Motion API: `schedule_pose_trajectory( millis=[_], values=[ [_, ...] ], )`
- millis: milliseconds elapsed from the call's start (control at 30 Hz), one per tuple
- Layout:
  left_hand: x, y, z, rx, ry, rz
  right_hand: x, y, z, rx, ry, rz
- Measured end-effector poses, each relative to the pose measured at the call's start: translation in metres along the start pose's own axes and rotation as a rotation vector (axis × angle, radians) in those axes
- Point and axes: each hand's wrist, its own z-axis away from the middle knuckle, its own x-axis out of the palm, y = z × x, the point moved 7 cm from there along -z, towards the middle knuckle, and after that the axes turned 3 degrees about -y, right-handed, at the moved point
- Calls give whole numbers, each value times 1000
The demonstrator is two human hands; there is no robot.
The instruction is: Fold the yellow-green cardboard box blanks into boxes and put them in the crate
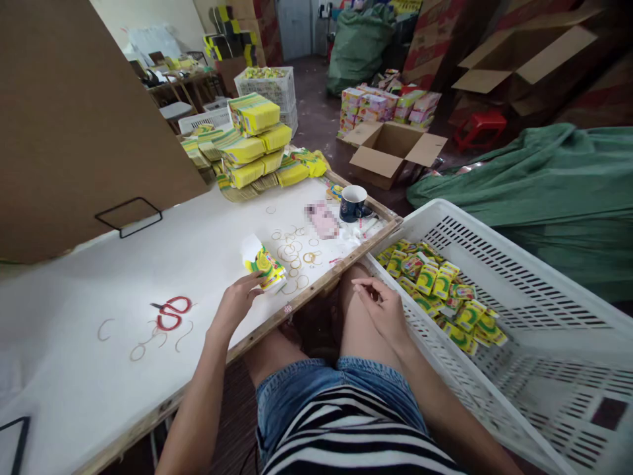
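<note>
My left hand (240, 298) has its fingers and thumb at the near-left edge of a small stack of yellow-and-green printed packets (267, 265) on the white table. A white flap shows at the stack's far end. Above my thigh, beside the crate, my right hand (383, 309) has loosely bent fingers, partly apart, with nothing visible in them. Rubber bands (291, 252) lie scattered just beyond the packets. Red-handled scissors (172, 313) rest further left, with more loose bands around them.
At my right stands a white slatted crate (445, 211) with many yellow packets (445, 280) inside. A dark mug (353, 204) sits by the table's wooden edge (316, 288). Stacked yellow bundles (252, 148) fill the far end. An opened cardboard box (390, 148) is on the floor.
</note>
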Motion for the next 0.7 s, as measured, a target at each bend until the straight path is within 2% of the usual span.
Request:
schedule_pose_trajectory(
  millis=[133,267,467,600,633,700],
  values=[
    [-8,6,-8,29,-31,-42,11,4,4,25,-73,-7],
    [-6,16,-15,95,-70,-99,20,3,8,12,-140,-41],
    [-9,9,-18,201,-85,-95,25,2,9,8,-177,-82],
    [-21,13,-16,287,67,-100,29,6,11,29,-192,-112],
    [-25,17,-14,278,133,-106,30,6,11,44,-199,-139],
    [-36,32,-3,275,339,-112,36,6,14,98,-220,-239]
  ],
)
